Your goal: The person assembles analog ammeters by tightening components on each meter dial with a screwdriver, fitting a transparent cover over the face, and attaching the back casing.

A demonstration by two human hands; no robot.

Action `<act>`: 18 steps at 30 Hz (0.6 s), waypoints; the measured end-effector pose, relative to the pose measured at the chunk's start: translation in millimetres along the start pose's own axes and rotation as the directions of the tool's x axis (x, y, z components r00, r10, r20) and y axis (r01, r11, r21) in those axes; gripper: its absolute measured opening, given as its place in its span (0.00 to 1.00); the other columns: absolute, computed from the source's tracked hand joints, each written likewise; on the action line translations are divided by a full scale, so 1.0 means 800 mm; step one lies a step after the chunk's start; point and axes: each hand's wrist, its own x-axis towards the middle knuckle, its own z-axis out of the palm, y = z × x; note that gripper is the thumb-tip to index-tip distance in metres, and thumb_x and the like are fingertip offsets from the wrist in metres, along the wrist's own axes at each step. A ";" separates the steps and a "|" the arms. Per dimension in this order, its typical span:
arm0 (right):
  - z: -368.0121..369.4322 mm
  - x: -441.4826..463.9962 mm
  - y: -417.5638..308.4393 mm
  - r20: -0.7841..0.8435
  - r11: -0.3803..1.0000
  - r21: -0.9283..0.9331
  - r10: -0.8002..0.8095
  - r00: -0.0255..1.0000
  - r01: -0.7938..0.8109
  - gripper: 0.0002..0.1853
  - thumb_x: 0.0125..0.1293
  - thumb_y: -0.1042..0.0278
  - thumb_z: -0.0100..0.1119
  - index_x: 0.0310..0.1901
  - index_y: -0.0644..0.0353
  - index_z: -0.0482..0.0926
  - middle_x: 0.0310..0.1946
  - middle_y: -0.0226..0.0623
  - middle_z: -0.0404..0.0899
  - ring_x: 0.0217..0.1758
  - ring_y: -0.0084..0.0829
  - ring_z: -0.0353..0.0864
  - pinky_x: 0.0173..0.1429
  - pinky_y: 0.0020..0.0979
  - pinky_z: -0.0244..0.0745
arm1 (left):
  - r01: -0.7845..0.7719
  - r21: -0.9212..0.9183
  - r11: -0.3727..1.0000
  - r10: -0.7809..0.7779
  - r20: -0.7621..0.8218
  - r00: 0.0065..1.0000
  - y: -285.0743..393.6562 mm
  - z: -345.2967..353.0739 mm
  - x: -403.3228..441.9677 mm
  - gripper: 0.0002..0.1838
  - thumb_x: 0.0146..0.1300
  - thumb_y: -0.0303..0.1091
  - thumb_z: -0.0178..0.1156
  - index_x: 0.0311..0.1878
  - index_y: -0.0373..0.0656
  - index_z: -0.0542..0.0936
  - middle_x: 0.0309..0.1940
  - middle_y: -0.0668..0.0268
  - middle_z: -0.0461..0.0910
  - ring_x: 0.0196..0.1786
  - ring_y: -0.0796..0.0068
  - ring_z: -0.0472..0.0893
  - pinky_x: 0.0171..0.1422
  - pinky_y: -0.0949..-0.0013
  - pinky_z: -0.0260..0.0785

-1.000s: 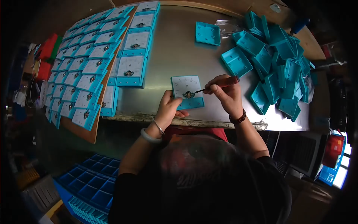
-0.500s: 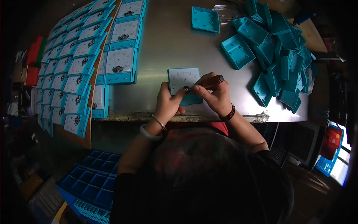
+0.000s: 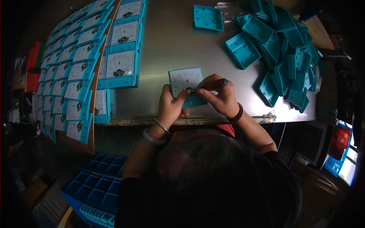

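An ammeter (image 3: 185, 77) with a white dial marked A and a teal case is held over the front of the metal table. My left hand (image 3: 171, 104) grips its left side, the thumb lying near the metal movement (image 3: 189, 91) below the dial. In my right hand (image 3: 220, 99) is a screwdriver with a dark reddish-brown handle (image 3: 215, 84), closed between thumb and fingers. The tool's tip is at or close to the movement; exact contact is too small to tell.
Rows of similar ammeters (image 3: 80, 70) lie on a board at left, with more stacked ammeters (image 3: 121, 64) beside it. A heap of teal cases (image 3: 283, 57) covers the right side. One teal case (image 3: 208, 18) lies apart. A blue divided crate (image 3: 97, 186) stands below left.
Both hands keep their hold on the ammeter and screwdriver. The view has shifted slightly, and the right hand and screwdriver handle have turned a little.
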 end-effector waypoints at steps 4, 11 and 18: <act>-0.009 0.004 0.004 0.078 1.000 0.010 -0.002 0.997 0.001 0.09 0.62 0.72 0.64 0.39 0.67 0.76 0.35 0.36 0.82 0.38 0.26 0.84 0.45 0.26 0.79 | -0.001 0.005 1.000 0.001 0.004 1.000 -0.002 0.000 0.001 0.13 0.67 0.34 0.56 0.42 0.37 0.63 0.25 0.62 0.74 0.12 0.75 0.74 0.12 0.76 0.65; -0.022 0.024 0.018 0.139 0.753 0.485 0.435 0.890 -0.444 0.10 0.66 0.68 0.62 0.40 0.65 0.75 0.31 0.37 0.81 0.31 0.28 0.83 0.37 0.26 0.79 | -0.044 -0.028 0.999 0.045 0.026 0.999 -0.009 -0.001 -0.001 0.16 0.65 0.33 0.59 0.41 0.38 0.60 0.27 0.60 0.75 0.12 0.73 0.74 0.11 0.72 0.66; -0.089 0.137 -0.002 -0.003 0.980 -0.106 0.170 0.986 -0.169 0.05 0.53 0.79 0.57 0.33 0.65 0.79 0.28 0.37 0.82 0.31 0.28 0.81 0.38 0.29 0.76 | -0.102 0.067 0.993 0.099 0.036 0.994 -0.009 0.002 -0.002 0.16 0.64 0.30 0.59 0.40 0.36 0.60 0.31 0.57 0.77 0.13 0.74 0.74 0.13 0.72 0.67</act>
